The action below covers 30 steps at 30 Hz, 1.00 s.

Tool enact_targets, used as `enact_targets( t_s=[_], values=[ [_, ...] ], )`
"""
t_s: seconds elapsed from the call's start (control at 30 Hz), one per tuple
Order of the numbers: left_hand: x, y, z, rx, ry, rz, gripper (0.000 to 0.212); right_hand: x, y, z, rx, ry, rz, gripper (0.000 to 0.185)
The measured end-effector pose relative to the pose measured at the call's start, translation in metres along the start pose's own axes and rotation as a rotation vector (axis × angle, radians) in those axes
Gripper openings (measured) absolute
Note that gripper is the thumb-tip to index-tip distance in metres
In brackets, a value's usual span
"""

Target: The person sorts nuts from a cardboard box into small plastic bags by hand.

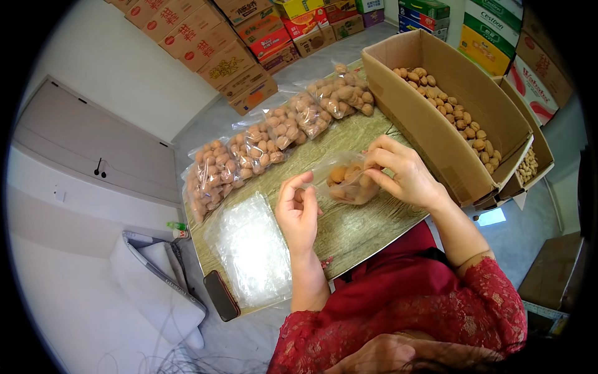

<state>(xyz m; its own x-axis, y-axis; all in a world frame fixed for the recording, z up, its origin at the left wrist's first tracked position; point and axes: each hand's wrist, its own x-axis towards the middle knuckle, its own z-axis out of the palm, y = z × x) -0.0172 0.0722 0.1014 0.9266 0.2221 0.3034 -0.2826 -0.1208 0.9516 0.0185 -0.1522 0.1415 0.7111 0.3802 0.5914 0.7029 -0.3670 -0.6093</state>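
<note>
A clear plastic bag (350, 184) with several walnuts in it rests on the wood-patterned table (355, 233) before me. My right hand (399, 170) pinches the film on the bag's right side between thumb and fingers. At the bag's left edge is my left hand (299, 210), its index finger and thumb beside the film. Whether those fingertips grip the film is unclear. A stack of flat clear bags (254, 248) lies just left of my left forearm.
Filled walnut bags (280, 128) line the table's far edge. An open cardboard box (397, 93) of loose walnuts (460, 117) stands at right, beside another box with peanuts (528, 166). A phone (221, 295) lies at the near left corner. Stacked cartons (224, 63) stand behind.
</note>
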Motion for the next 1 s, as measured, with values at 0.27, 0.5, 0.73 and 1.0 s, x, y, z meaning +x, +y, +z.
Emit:
enact_targets(
  t_s=[0.27,0.5,0.73,1.0],
  values=[
    [0.004,-0.012,0.0,-0.042,-0.131,0.135,0.04,-0.013,0.004,-0.002,0.125,0.055,0.162,0.02],
    [0.007,-0.043,-0.011,-0.122,-0.223,-0.035,0.03,-0.029,0.02,-0.001,0.029,0.087,0.145,0.019],
    [0.01,-0.035,-0.013,0.163,-0.18,0.179,0.016,-0.018,0.018,-0.007,-0.018,0.11,0.079,0.012],
    [0.03,-0.006,0.001,0.335,-0.117,0.405,0.007,-0.013,0.033,-0.014,-0.015,0.177,0.13,0.012]
  ],
)
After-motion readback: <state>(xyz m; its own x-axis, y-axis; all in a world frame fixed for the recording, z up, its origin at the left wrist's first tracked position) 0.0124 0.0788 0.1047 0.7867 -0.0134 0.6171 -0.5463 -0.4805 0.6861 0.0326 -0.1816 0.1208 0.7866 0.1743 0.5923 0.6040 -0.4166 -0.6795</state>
